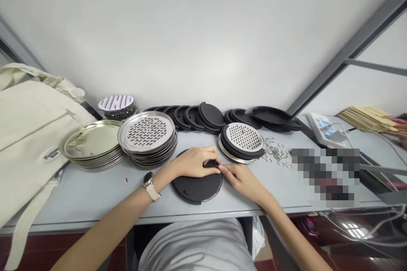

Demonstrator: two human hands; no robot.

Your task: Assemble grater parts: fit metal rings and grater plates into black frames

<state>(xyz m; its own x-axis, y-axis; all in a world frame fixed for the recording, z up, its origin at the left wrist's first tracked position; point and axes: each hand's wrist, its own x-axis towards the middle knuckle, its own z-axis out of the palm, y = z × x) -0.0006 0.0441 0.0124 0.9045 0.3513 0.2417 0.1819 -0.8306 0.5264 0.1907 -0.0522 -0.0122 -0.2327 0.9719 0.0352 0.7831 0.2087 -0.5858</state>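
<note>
A round black disc [197, 188] with a raised rim lies on the table in front of me. Across its upper part rests my left hand [193, 161], its thumb and fingers curled together at the disc's right edge, holding it. My right hand [243, 180] meets them there, thumb and index finger pinched at the edge; whatever is in the pinch is too small to make out. Just beyond stands a short stack with a perforated metal grater disc [244, 136] in a black holder on top. Loose wire rings [280, 154] are scattered right of that stack.
Left of my hands stand stacked metal grater plates [148, 133] and gold-coloured lids [92, 139]. Black round holders [211, 116] line the wall. A cream bag [38, 135] occupies the left end. Metal frame bars [346, 61] and cables [359, 137] are on the right.
</note>
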